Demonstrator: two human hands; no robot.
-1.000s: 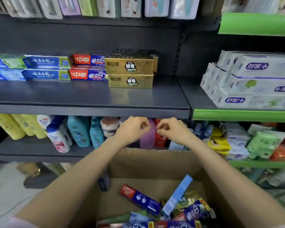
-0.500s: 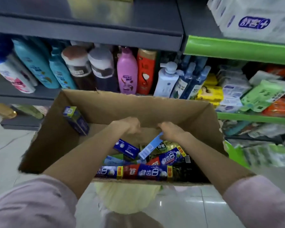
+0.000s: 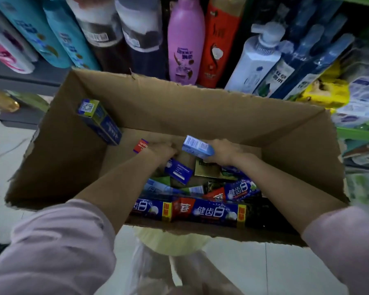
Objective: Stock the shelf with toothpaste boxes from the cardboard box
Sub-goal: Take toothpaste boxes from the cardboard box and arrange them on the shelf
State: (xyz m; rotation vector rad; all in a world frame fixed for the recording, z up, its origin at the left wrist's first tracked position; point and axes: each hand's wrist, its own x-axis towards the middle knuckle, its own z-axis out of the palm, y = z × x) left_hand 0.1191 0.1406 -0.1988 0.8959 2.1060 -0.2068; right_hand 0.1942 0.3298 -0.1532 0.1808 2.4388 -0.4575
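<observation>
Carton (image 3: 222,116) sits open below the person, with both hands down inside it. The right hand (image 3: 224,152) has its grip curled round a pale blue box (image 3: 197,146), lifted clear of the heap. The left hand (image 3: 162,151) grips a red-ended box (image 3: 141,145) whose tip pokes out past the knuckles (most of that box is hidden by the hand). Plenty is left: a long blue-and-red box (image 3: 205,210) lies along the near wall, others are jumbled over it, and a blue-and-green box (image 3: 98,121) leans in the far left corner. Bottles (image 3: 184,43) fill the shelf just behind the carton. The toothpaste shelf itself is out of view, so how much is already stocked cannot be told; judging by the carton, the job is far from done, and these two boxes are next to go up.
</observation>
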